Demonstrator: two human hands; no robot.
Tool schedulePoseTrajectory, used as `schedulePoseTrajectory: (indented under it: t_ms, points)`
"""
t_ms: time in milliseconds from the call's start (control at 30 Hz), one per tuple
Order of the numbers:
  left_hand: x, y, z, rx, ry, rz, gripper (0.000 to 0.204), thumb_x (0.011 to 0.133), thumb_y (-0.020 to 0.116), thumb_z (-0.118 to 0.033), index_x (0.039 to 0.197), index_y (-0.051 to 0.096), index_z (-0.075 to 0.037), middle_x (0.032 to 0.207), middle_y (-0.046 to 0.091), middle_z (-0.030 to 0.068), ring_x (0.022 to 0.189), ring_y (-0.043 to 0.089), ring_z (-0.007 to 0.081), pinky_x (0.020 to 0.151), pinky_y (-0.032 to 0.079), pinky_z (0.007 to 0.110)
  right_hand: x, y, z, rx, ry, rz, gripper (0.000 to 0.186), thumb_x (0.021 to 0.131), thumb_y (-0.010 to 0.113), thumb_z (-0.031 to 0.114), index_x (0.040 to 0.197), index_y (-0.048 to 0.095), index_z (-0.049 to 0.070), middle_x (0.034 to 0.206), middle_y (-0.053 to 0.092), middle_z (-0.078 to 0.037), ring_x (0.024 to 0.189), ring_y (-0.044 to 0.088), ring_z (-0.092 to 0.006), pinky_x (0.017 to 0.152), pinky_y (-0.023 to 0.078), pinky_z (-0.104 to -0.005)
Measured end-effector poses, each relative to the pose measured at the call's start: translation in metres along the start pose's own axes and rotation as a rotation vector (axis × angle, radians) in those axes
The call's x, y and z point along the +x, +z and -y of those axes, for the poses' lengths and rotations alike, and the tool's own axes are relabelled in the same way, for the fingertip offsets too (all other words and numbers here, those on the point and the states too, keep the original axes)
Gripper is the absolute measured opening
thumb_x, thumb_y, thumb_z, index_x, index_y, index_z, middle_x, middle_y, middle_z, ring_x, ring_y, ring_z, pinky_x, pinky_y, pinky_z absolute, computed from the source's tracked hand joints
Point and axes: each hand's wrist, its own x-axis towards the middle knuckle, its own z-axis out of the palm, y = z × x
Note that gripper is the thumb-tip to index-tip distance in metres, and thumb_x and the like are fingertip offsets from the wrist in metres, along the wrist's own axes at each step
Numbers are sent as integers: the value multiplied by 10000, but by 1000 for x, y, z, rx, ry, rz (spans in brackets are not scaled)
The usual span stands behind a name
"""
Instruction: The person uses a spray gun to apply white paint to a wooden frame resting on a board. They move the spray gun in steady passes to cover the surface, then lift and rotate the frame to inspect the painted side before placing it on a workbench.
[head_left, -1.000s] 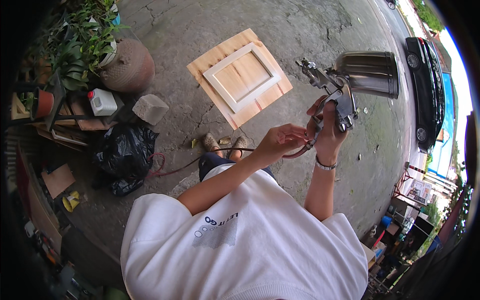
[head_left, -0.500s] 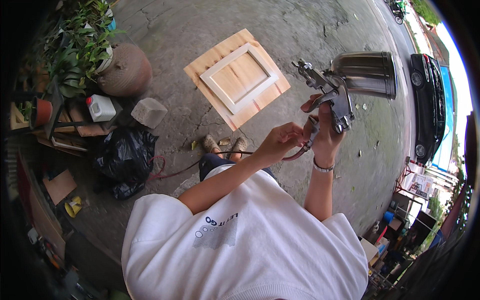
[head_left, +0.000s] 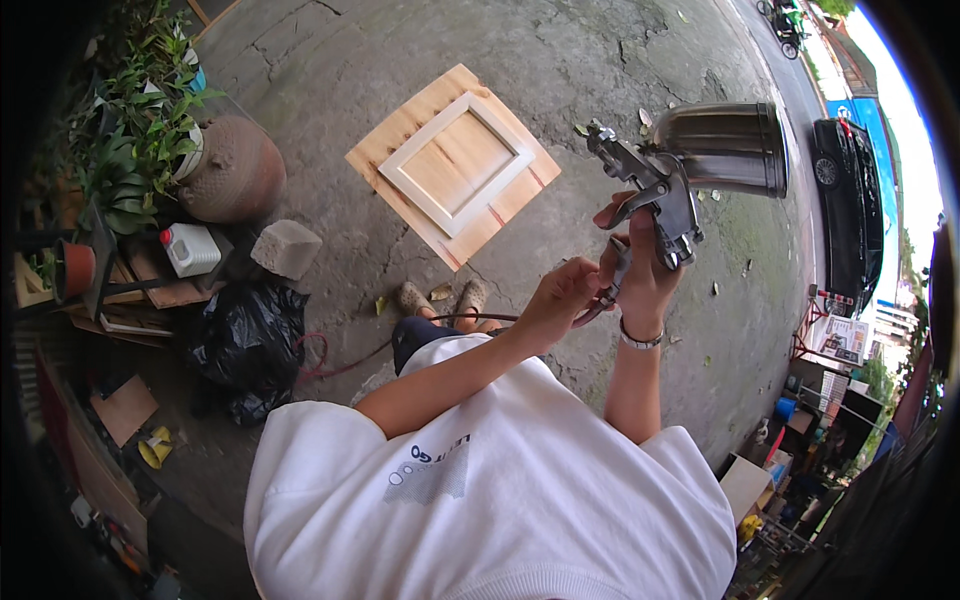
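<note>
A metal paint spray gun (head_left: 672,200) with a large steel cup (head_left: 725,150) on it is up in front of me, the cup pointing right. My right hand (head_left: 645,275) is wrapped round its handle, fingers by the trigger. My left hand (head_left: 558,305) is closed at the end of a reddish-brown air hose (head_left: 592,315), close below the handle. The fingers partly hide the metal hose fitting (head_left: 618,268), so whether it is joined to the gun cannot be made out. Beyond lies a pale rectangular frame (head_left: 398,180) on a wooden board (head_left: 365,158).
The hose trails left past my feet to a black plastic bag (head_left: 250,340). Nearby are a concrete block (head_left: 286,248), a white jug (head_left: 190,250), a big clay pot (head_left: 235,175) and plants (head_left: 125,150). A black car (head_left: 850,210) stands far right, below a motorbike (head_left: 785,28).
The view has shifted slightly, so the board and the things on the left sit a little further left. Both hands keep their hold, with the left fingers drawn closer round the hose end.
</note>
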Motion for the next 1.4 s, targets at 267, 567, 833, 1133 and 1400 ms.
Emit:
schedulePoseTrajectory:
  t_ms: [267, 567, 833, 1133, 1400]
  points:
    - [0, -4, 3, 39, -20, 18, 293, 1037, 511, -404, 1082, 560, -119, 845, 579, -42, 632, 431, -6, 512, 285, 183, -7, -7, -11, -50, 19, -36, 211, 1001, 612, 193, 1018, 644, -14, 818, 699, -88, 457, 510, -36, 388, 339, -195]
    - [-2, 1, 6, 19, 38, 28, 289, 1033, 503, -420, 1068, 526, -134, 815, 536, -59, 598, 356, -1, 495, 249, 202, -11, -6, -11, -93, 26, -31, 226, 1016, 585, 205, 1027, 613, -19, 838, 672, -107, 455, 483, -43, 383, 327, -202]
    - [-5, -6, 13, 31, 41, 58, 295, 1026, 497, -450, 1092, 522, -164, 707, 436, -67, 570, 330, 12, 497, 264, 209, -14, 5, -3, -20, 21, -79, 182, 988, 636, 173, 974, 643, -9, 781, 690, -74, 467, 510, -28, 393, 347, -196]
    - [-5, -7, 19, -28, 20, 28, 272, 1046, 476, -395, 1047, 532, -128, 754, 458, -69, 570, 309, 6, 480, 242, 206, -20, -5, -19, -81, 49, -56, 159, 987, 638, 159, 1003, 652, 1, 816, 701, -73, 471, 508, -27, 401, 347, -199]
    - [-1, -2, 32, 105, -31, -47, 282, 1061, 468, -394, 1153, 534, -135, 738, 437, -74, 586, 344, 12, 495, 261, 204, -17, -14, -25, 156, 69, -64, 151, 902, 631, 29, 1047, 658, -5, 803, 693, -55, 585, 578, -79, 518, 463, -244]
